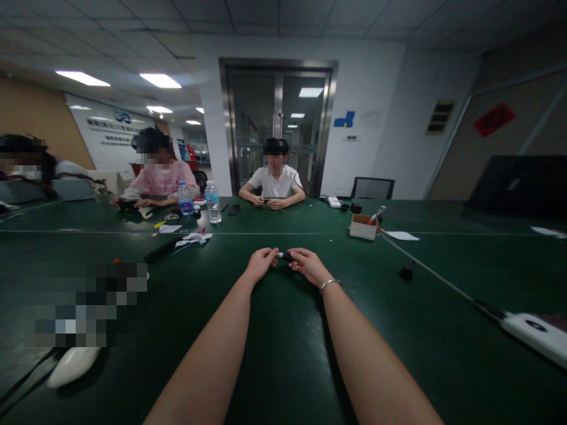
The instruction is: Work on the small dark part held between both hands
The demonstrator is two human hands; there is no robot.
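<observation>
A small dark cylindrical object with a silvery end (284,256) is held level between my two hands, just above the green table (287,330). My left hand (262,264) pinches its silvery end between thumb and fingers. The black end is gripped by the fingertips of my right hand (309,265), whose other fingers are curled below. A silver bracelet (330,285) circles my right wrist. What exactly the small object is cannot be made out.
Water bottles (213,202), papers (194,238) and a small box (363,226) stand or lie farther back. A white power strip (535,333) with its cable is at the right. People sit across the table, one (277,180) directly opposite.
</observation>
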